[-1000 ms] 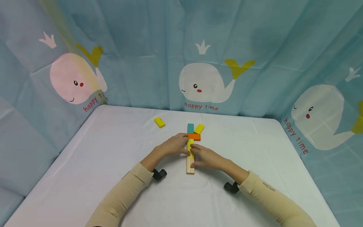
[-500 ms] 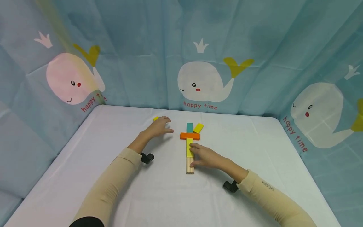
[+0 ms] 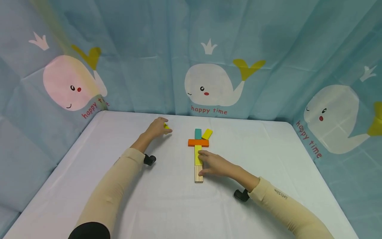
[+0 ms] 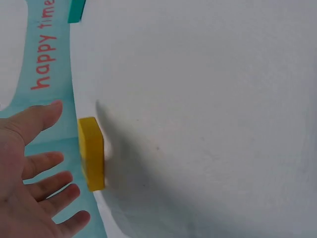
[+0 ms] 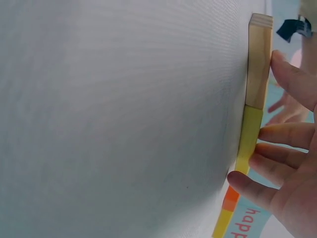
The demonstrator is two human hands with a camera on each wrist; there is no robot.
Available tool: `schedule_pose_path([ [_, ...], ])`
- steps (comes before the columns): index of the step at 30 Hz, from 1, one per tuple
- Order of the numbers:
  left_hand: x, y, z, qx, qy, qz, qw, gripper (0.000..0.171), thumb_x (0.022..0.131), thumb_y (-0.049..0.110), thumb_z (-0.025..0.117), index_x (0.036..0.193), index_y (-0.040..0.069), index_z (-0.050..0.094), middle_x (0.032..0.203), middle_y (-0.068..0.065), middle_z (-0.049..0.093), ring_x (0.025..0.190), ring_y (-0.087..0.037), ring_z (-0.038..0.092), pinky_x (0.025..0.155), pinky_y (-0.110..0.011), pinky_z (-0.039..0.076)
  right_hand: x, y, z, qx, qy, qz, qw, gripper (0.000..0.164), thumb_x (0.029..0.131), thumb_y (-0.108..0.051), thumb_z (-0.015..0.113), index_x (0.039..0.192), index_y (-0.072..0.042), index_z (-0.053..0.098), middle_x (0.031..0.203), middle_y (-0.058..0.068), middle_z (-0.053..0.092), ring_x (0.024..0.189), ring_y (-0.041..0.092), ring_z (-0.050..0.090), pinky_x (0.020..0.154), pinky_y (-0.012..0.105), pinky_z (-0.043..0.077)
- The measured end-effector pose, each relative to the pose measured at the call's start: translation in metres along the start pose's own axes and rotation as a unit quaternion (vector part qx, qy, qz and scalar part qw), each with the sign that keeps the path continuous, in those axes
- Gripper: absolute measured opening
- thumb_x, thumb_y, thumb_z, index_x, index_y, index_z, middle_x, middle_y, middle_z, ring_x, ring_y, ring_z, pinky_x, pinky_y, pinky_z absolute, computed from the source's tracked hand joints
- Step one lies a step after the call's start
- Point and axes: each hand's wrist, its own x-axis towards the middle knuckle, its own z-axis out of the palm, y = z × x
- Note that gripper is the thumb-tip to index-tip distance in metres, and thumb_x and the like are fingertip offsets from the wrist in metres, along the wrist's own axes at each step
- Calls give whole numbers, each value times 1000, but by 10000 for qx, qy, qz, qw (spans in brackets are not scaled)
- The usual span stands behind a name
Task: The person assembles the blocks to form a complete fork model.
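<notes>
In the head view my left hand [image 3: 157, 128] is at a yellow block [image 3: 166, 127] at the back left, covering part of it. The left wrist view shows thumb and fingers spread beside that block [image 4: 92, 154], with nothing in the grasp. My right hand [image 3: 219, 165] rests along a row of blocks, its fingertips at the right side of a yellow block [image 3: 198, 154] and its thumb at a plain wood block [image 3: 198, 174]. Its fingers are fairly straight in the right wrist view. An orange block [image 3: 198, 143] lies crosswise at the row's far end, and a teal block [image 3: 198, 133] continues beyond it.
Another yellow block [image 3: 207, 134] lies slanted to the right of the teal one. A white cloth [image 3: 253, 146] covers the table, and a blue curtain with printed whales [image 3: 209, 84] hangs behind it. Dark wrist cameras [image 3: 241, 195] stick out below both wrists.
My left hand has left the orange block and moved left and back to the far yellow block, uncovering the whole orange block. The right hand stays at the row.
</notes>
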Motion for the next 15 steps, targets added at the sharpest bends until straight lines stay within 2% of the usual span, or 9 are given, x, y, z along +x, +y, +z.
schedule_pose_path([
  [7, 3, -9, 4, -157, -80, -238, 9996, 66, 90, 29, 68, 140, -7, 45, 139, -26, 48, 115, -34, 49, 105, -46, 42, 1, 1, 0, -94, 59, -135, 9998, 73, 84, -40, 74, 139, 1, 50, 154, 15, 39, 142, 30, 40, 112, 42, 40],
  [15, 4, -13, 6, -211, -38, -421, 9989, 61, 89, 25, 70, 137, -5, 50, 141, -24, 49, 121, -36, 50, 109, -47, 40, 1, 1, 1, -78, 58, -104, 9999, 74, 83, -41, 75, 139, 1, 50, 154, 14, 39, 141, 30, 41, 112, 42, 40],
])
